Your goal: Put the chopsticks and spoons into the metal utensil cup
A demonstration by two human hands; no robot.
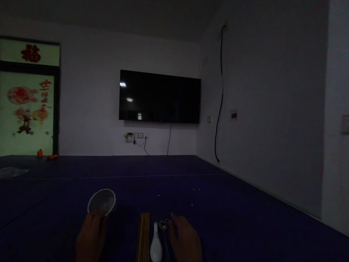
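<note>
Bowl (95, 200) left of chopsticks (142, 247)

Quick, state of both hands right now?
Left hand: closed on the bowl at its near rim.
Right hand: beside the metal spoons; cannot tell whether it grips one.

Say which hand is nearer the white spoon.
Right hand: just right of the white spoon. The left hand is farther left, beyond the chopsticks, holding the bowl.
</note>
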